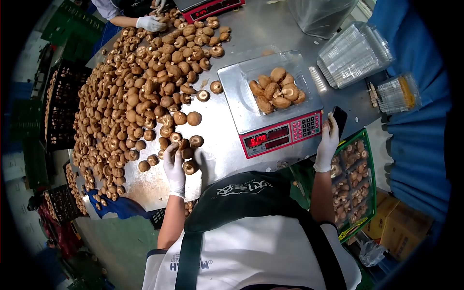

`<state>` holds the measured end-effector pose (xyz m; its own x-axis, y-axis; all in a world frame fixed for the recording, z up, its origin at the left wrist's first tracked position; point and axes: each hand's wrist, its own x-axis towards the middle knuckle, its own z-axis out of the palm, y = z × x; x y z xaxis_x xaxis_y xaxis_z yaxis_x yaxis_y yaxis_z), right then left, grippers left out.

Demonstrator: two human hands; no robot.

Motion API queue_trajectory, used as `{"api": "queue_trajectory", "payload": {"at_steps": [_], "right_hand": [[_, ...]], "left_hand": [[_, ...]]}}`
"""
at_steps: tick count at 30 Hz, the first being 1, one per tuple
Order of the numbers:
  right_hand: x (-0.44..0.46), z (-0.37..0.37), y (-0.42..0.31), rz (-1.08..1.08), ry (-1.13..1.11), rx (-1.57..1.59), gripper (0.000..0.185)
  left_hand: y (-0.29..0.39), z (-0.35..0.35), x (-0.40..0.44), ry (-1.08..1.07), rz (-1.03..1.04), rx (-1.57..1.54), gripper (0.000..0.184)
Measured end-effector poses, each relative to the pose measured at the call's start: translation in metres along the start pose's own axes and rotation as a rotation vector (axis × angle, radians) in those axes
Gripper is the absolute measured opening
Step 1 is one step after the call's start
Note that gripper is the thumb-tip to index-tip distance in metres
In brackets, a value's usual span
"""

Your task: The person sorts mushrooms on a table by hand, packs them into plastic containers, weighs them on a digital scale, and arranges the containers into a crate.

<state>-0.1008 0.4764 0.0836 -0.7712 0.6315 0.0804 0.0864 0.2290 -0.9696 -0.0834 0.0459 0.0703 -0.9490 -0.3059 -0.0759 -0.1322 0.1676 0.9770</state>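
My left hand [175, 169], in a white glove, is at the near edge of a large pile of brown shiitake mushrooms [140, 96]. Its fingers are stretched out and apart, beside a few loose mushrooms [190, 167]. My right hand [328, 145], also gloved, is by the right end of a red digital scale [280, 137]. Its fingers are curled around a small brown thing that looks like a mushroom, mostly hidden. On the scale's metal plate stands a clear plastic tray [256, 79] holding several mushrooms [278, 90]. The red display seems to read 0.170.
A black phone-like object [338, 118] lies beyond my right hand. Stacked clear trays [355, 55] and a plastic bag [323, 17] are at the back right. Below right is a green crate [372, 193] of packed mushrooms. Another person's gloved hand [151, 23] works at the far pile near a second scale [212, 8].
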Motion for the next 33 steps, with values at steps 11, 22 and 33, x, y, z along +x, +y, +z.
{"api": "queue_trajectory", "payload": {"at_steps": [11,22,33], "right_hand": [[0.037,0.055,-0.088,-0.734,-0.208,-0.259,0.018],[0.059,0.079,-0.069,-0.629,-0.404,-0.272,0.009],[0.099,0.089,-0.08,-1.02,-0.871,-0.583,0.01]], "left_hand": [[0.076,0.16,0.125,-0.231,0.139,-0.043,0.034],[0.121,0.23,0.174,-0.303,0.033,-0.457,0.048],[0.134,0.209,0.142,-0.408,0.182,-0.337,0.045]]}}
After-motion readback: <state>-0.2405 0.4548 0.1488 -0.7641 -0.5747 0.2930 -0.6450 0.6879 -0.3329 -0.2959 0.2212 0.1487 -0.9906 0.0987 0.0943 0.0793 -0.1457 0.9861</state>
